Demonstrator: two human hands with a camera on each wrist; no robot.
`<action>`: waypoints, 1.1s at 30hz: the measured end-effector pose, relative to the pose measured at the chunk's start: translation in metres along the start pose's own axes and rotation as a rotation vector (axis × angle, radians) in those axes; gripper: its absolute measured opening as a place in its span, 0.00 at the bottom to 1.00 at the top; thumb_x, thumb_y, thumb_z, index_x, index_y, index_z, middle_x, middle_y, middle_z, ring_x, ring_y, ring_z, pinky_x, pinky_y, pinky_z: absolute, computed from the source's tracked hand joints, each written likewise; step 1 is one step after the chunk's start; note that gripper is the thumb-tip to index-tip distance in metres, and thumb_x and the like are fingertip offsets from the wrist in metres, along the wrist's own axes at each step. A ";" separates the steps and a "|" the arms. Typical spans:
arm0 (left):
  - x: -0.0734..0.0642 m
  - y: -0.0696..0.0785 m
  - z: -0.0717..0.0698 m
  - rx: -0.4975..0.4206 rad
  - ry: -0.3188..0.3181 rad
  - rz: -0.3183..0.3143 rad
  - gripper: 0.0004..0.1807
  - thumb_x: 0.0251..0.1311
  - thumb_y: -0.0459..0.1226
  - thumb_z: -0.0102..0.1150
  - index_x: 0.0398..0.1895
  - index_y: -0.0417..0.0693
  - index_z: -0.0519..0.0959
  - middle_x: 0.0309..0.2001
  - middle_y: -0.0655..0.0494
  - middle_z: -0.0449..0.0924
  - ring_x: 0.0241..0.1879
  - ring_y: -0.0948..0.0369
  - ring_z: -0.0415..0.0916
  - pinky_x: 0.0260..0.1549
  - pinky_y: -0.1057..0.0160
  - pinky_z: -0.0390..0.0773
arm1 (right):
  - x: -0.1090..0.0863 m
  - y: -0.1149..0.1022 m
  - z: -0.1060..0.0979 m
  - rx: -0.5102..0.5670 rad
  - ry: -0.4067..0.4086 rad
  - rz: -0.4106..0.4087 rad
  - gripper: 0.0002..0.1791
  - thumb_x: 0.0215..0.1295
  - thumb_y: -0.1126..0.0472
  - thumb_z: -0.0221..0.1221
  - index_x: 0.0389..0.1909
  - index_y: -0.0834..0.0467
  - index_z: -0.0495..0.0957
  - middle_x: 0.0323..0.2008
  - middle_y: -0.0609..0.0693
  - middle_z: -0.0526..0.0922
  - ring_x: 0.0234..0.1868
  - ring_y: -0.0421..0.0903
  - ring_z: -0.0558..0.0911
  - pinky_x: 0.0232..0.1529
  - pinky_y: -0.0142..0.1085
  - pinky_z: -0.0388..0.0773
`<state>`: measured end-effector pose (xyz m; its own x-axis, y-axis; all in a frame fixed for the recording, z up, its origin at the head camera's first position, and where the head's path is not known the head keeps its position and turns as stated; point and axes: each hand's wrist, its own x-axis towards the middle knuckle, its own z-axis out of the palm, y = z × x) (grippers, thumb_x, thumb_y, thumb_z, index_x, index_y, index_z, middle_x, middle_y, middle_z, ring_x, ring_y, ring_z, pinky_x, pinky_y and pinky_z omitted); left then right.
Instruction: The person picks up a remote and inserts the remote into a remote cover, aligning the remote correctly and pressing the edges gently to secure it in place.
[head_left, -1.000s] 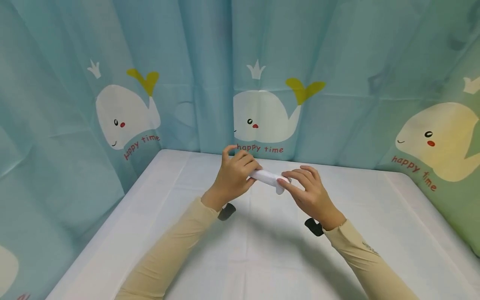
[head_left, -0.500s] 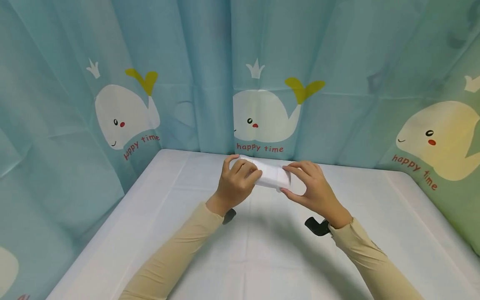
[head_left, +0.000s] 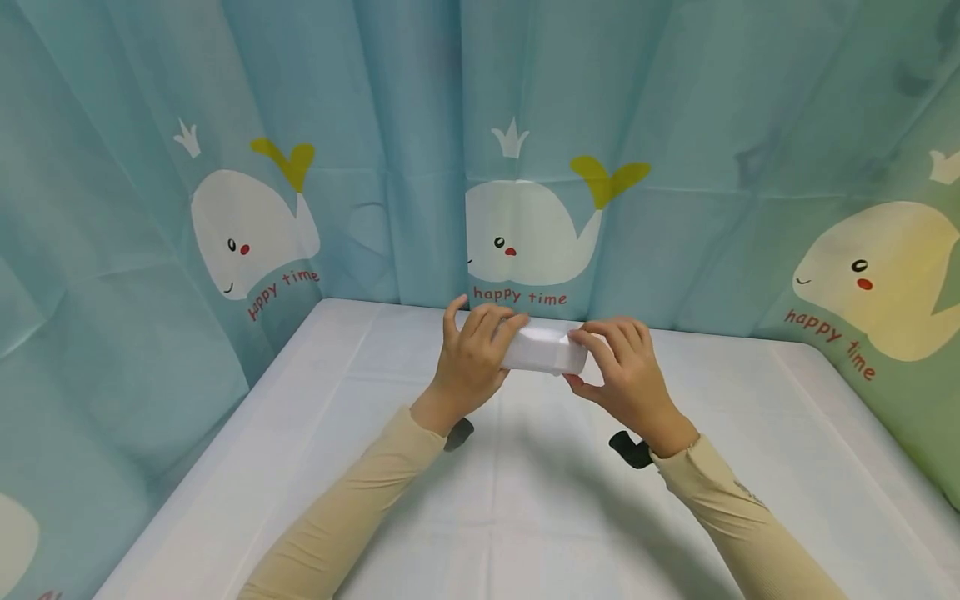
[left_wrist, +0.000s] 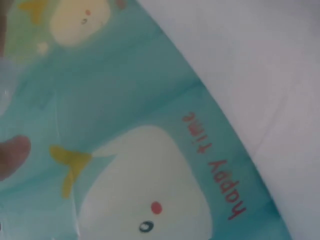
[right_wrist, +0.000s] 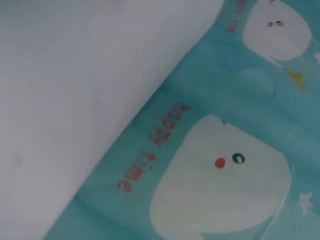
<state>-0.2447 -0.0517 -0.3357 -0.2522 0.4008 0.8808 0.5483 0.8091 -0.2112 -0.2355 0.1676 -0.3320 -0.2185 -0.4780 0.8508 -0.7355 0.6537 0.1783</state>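
A white oblong object (head_left: 546,348) with a smooth, slightly shiny face is held up above the far part of the table in the head view. Its exact kind cannot be told. My left hand (head_left: 471,360) grips its left end, fingers over the top and one finger raised away. At the right end my right hand (head_left: 632,375) pinches it, thumb at the lower edge and fingertips at the upper edge. A blurred fingertip (left_wrist: 14,156) shows at the left border of the left wrist view. The right wrist view shows neither hand nor object.
A white-covered table (head_left: 480,517) spreads beneath both hands. Blue-green curtains (head_left: 420,150) printed with whales hang close behind it and along both sides. A dark wrist-camera piece (head_left: 632,450) shows beside the right wrist.
The white object has turned from a narrow edge-on look to showing a broad face. Both hands shifted their hold on it, the right fingers spreading from its tip to its upper and lower edges.
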 end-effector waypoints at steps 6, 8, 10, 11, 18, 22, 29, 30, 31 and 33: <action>-0.003 -0.001 0.000 -0.009 0.009 -0.041 0.28 0.29 0.37 0.80 0.41 0.52 0.80 0.39 0.58 0.82 0.45 0.59 0.75 0.58 0.43 0.59 | 0.001 -0.001 0.001 -0.032 0.034 -0.054 0.33 0.26 0.66 0.75 0.42 0.67 0.76 0.39 0.61 0.79 0.40 0.59 0.74 0.49 0.52 0.66; -0.003 -0.001 -0.001 -0.029 -0.013 -0.060 0.29 0.30 0.38 0.80 0.43 0.53 0.80 0.41 0.58 0.82 0.47 0.59 0.74 0.58 0.42 0.56 | 0.001 -0.002 0.001 -0.038 0.043 -0.055 0.33 0.26 0.66 0.75 0.42 0.67 0.76 0.39 0.61 0.79 0.41 0.59 0.74 0.49 0.53 0.66; -0.002 0.001 -0.003 -0.072 -0.052 -0.077 0.31 0.32 0.42 0.79 0.46 0.53 0.79 0.44 0.57 0.80 0.50 0.57 0.72 0.59 0.41 0.53 | 0.001 -0.003 0.002 -0.053 0.058 -0.061 0.34 0.24 0.66 0.76 0.41 0.68 0.76 0.38 0.61 0.79 0.40 0.59 0.74 0.48 0.54 0.66; 0.000 0.003 -0.004 -0.100 -0.069 -0.083 0.30 0.34 0.44 0.78 0.47 0.53 0.79 0.45 0.57 0.79 0.51 0.57 0.71 0.59 0.40 0.52 | 0.000 -0.003 0.002 -0.063 0.066 -0.066 0.35 0.23 0.66 0.77 0.41 0.68 0.76 0.38 0.61 0.79 0.40 0.59 0.74 0.48 0.54 0.66; 0.008 0.018 -0.007 -0.181 0.000 -0.053 0.12 0.53 0.44 0.66 0.41 0.56 0.85 0.39 0.61 0.79 0.46 0.59 0.72 0.56 0.43 0.53 | -0.003 -0.010 0.007 -0.108 0.094 -0.106 0.32 0.25 0.65 0.76 0.40 0.68 0.78 0.35 0.61 0.79 0.38 0.58 0.75 0.45 0.55 0.67; 0.009 0.025 -0.002 -0.256 0.077 -0.093 0.06 0.51 0.38 0.68 0.34 0.52 0.87 0.31 0.61 0.81 0.40 0.60 0.73 0.54 0.45 0.55 | -0.003 -0.014 0.009 -0.083 0.088 -0.103 0.33 0.23 0.66 0.77 0.39 0.68 0.79 0.35 0.60 0.80 0.37 0.56 0.77 0.45 0.56 0.68; 0.009 0.032 0.006 -0.426 0.149 -0.213 0.02 0.52 0.35 0.67 0.28 0.48 0.87 0.26 0.58 0.82 0.36 0.60 0.72 0.53 0.46 0.55 | 0.000 -0.018 0.011 -0.049 0.109 -0.109 0.33 0.21 0.66 0.78 0.38 0.68 0.80 0.33 0.59 0.80 0.35 0.55 0.78 0.45 0.54 0.69; 0.009 0.032 0.006 -0.423 0.156 -0.215 0.02 0.52 0.35 0.66 0.28 0.48 0.87 0.27 0.58 0.82 0.36 0.60 0.72 0.52 0.47 0.55 | 0.000 -0.018 0.012 -0.050 0.113 -0.104 0.33 0.21 0.66 0.78 0.38 0.68 0.80 0.33 0.59 0.80 0.35 0.55 0.78 0.45 0.54 0.69; 0.010 0.032 0.006 -0.410 0.162 -0.217 0.02 0.52 0.35 0.66 0.28 0.48 0.87 0.27 0.58 0.82 0.36 0.60 0.72 0.52 0.47 0.54 | 0.001 -0.019 0.012 -0.051 0.117 -0.095 0.33 0.21 0.66 0.78 0.38 0.68 0.80 0.33 0.60 0.80 0.35 0.55 0.78 0.45 0.54 0.69; 0.010 0.032 0.005 -0.349 0.176 -0.212 0.04 0.52 0.37 0.67 0.31 0.51 0.87 0.31 0.59 0.82 0.38 0.60 0.71 0.52 0.47 0.53 | 0.004 -0.020 0.012 -0.065 0.124 -0.064 0.33 0.21 0.65 0.79 0.38 0.68 0.79 0.33 0.60 0.79 0.35 0.55 0.77 0.44 0.54 0.68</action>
<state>-0.2340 -0.0195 -0.3359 -0.2657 0.1379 0.9541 0.7431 0.6598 0.1116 -0.2298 0.1454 -0.3383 -0.0888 -0.4464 0.8904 -0.7011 0.6630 0.2625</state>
